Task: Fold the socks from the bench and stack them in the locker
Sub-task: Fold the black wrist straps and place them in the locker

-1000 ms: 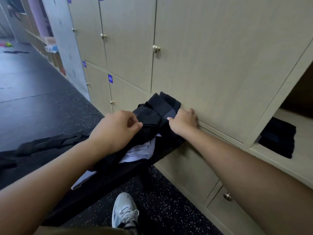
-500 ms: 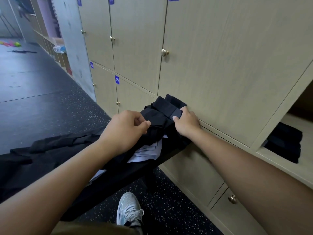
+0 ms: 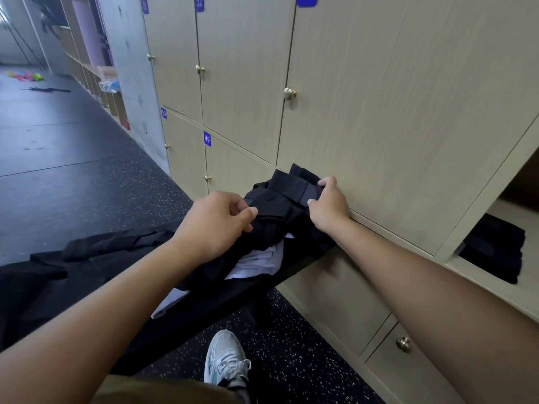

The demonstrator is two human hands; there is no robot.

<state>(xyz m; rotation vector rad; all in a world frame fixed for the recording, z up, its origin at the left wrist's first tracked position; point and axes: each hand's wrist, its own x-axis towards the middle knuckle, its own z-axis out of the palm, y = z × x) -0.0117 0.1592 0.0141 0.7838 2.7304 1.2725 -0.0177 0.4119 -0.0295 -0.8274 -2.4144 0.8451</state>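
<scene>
Both hands grip one black sock mid-frame: left hand pinching, right hand fingers curled round. Door labels read 49, 50, 32.

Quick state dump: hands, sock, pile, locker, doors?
left hand: pinches the black sock's near end
right hand: grips its far end by the door
black sock: held across the pile, not yet folded
sock pile: loose on the bench
open locker: dark folded stack inside
numbered doors: closed

A black bench carries a heap of black socks and white cloth.
</scene>
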